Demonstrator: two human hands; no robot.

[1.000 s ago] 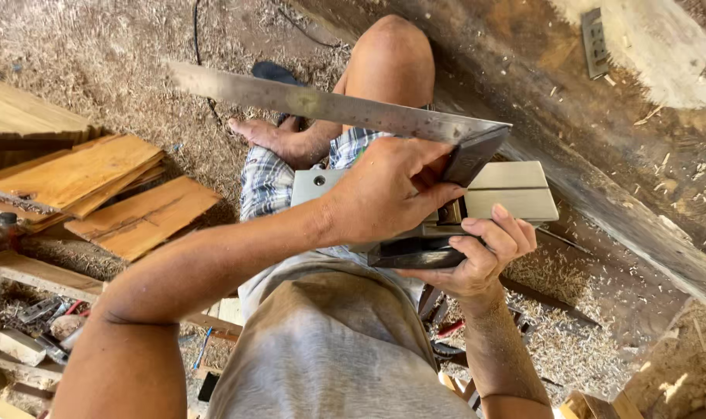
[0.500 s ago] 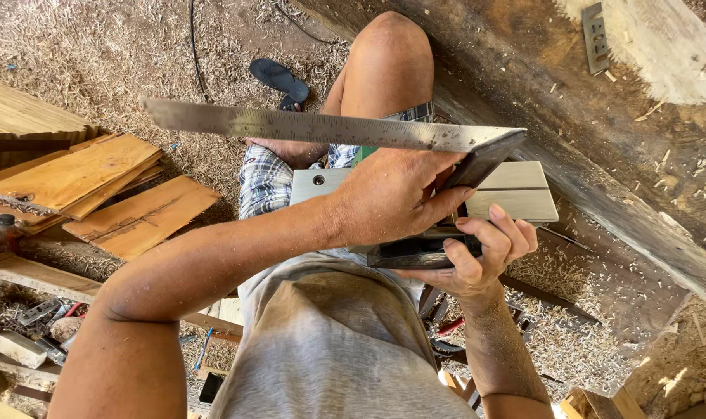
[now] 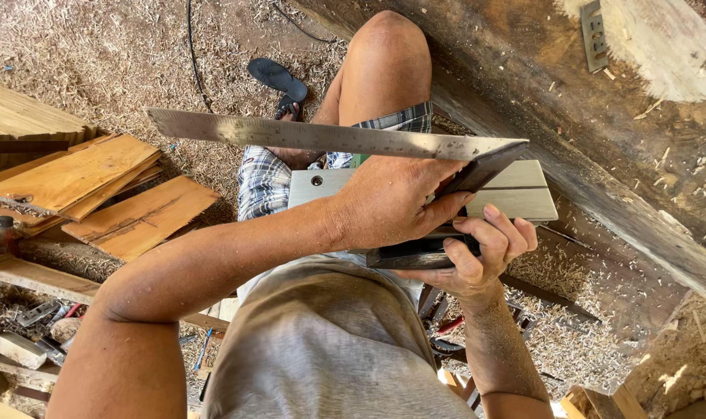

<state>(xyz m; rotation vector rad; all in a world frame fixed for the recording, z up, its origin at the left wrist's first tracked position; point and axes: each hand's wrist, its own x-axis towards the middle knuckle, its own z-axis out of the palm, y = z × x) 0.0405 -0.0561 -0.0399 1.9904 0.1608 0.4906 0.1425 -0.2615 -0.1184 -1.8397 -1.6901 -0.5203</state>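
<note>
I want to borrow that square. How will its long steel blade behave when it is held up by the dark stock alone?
The blade probably stays stiff: it juts out straight, unsupported, from the stock in the left hand. It looks thin, so likely light, yet the long overhang may feel tip-heavy.

one head-worn view, looking steeply down (close in) over the lap toward the sawdust floor (image 3: 97,46).

Surroundings of the seated worker: floor, stock and beam.
Wood shavings (image 3: 81,46) cover the floor; stacked wooden boards (image 3: 74,174) lie at left, a dark sandal (image 3: 277,76) and black cable (image 3: 192,46) lie beyond, and a heavy timber beam (image 3: 601,155) runs at right.
</note>
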